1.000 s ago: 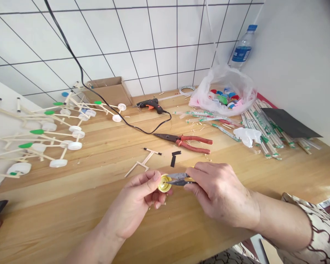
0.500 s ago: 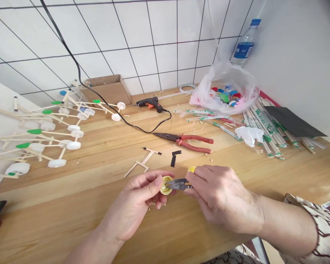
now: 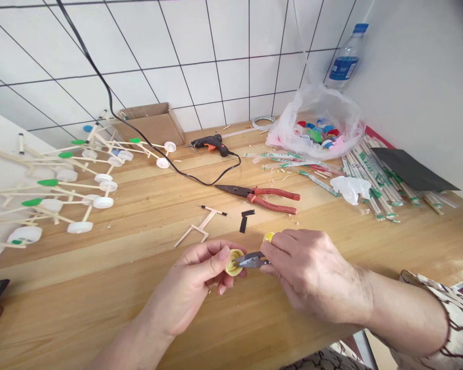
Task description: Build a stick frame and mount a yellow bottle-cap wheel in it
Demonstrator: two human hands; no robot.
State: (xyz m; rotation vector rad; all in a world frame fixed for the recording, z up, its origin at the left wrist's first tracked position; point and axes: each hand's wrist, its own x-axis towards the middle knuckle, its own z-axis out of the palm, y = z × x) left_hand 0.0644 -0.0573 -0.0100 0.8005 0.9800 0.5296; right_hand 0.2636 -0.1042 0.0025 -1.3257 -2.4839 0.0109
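Yellow plastic cap (image 3: 232, 267), likely light and stiff, best held by its rim: the left hand (image 3: 195, 277) pinches it, the right hand (image 3: 316, 277) grips snips (image 3: 252, 260)

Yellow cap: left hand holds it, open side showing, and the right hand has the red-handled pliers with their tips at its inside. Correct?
Not quite, the tool is wrong. The head view shows the red-handled pliers lying on the table; the right hand holds small dark-bladed snips, tips at the inside of the yellow cap in the left hand.
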